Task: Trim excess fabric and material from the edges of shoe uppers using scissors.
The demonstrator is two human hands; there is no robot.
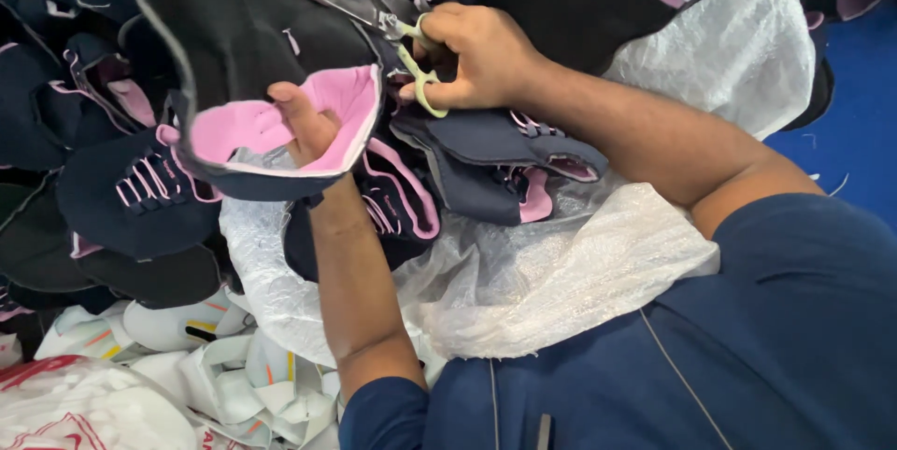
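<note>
Right hand (476, 53) has its grip closed through the scissors (392, 29) handles; left hand (304, 123) pinches the pink-lined shoe upper (280, 123) over the white sack (561, 272).

A big see-through plastic bag (598, 263) lies crumpled in the middle, under the dark shoe pieces. Another white plastic bag with red print (65, 413) sits at the bottom left corner.

— How's the light?
— Even and soft, bright on the white plastic sheet (579, 263) below the right hand (476, 53), with little glare.
— Sharpness?
— Slight softness throughout; the dark fabric (243, 20) above the left hand (304, 123) loses detail in shadow.
</note>
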